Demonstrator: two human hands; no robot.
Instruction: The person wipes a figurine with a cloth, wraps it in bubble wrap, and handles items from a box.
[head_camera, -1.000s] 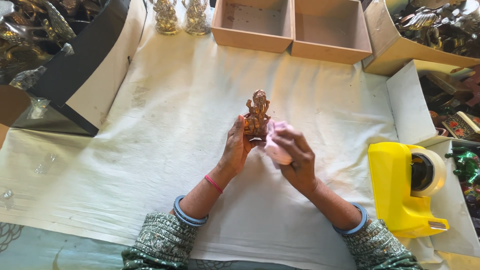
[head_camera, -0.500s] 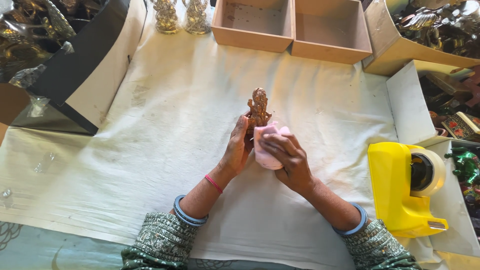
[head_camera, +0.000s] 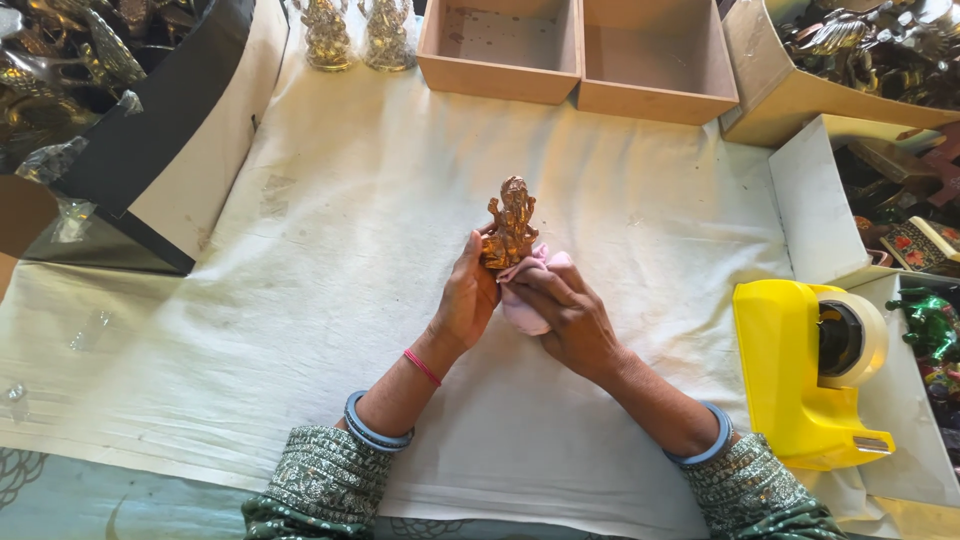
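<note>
Figurine (head_camera: 511, 222), small and brassy, stands upright in the left hand (head_camera: 466, 300), fingers wrapped round its base; right hand (head_camera: 568, 312) presses a pink cloth (head_camera: 522, 305) against its lower right side.

A single head-worn camera looks steeply down from above the person's chest onto the cloth-covered table (head_camera: 300, 300), facing away from the body. It sits close enough that both forearms enter from the bottom edge, while two wooden boxes (head_camera: 580, 50) mark the far side.
</note>
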